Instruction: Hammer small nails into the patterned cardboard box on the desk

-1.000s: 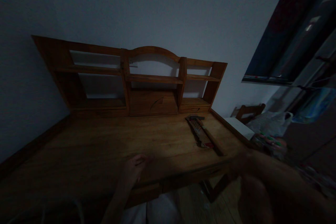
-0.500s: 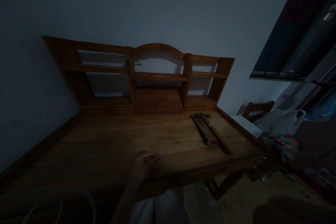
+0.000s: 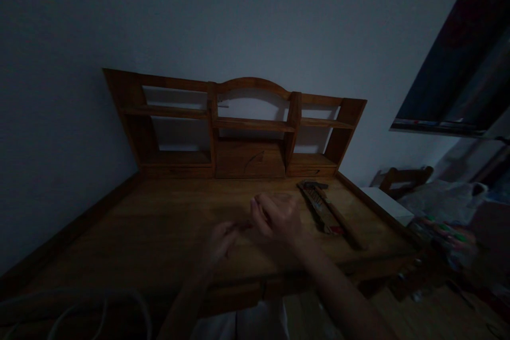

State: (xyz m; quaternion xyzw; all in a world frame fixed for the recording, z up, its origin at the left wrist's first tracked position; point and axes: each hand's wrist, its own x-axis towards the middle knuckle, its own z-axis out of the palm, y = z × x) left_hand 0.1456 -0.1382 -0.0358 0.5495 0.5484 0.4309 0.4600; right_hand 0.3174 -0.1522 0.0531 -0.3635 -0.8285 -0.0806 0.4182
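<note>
My left hand hovers over the front middle of the wooden desk, blurred, with thumb and fingers pinched together. Close to its right, my right hand is curled with the fingers folded in. What either hand holds, if anything, is too small and dark to make out. Right of my hands, a hammer lies on the desk with its head toward the back. Beside it on the left is a worn flat packet with a row of thin pieces and a red patch at its near end.
A wooden shelf unit stands along the desk's back edge against the wall. Right of the desk are a white surface, a wooden chair back and a plastic bag. Pale cables curve at the lower left.
My right hand has come in over the desk from the lower right and is now beside my left hand. My left hand stays pinched. The view has shifted slightly.
</note>
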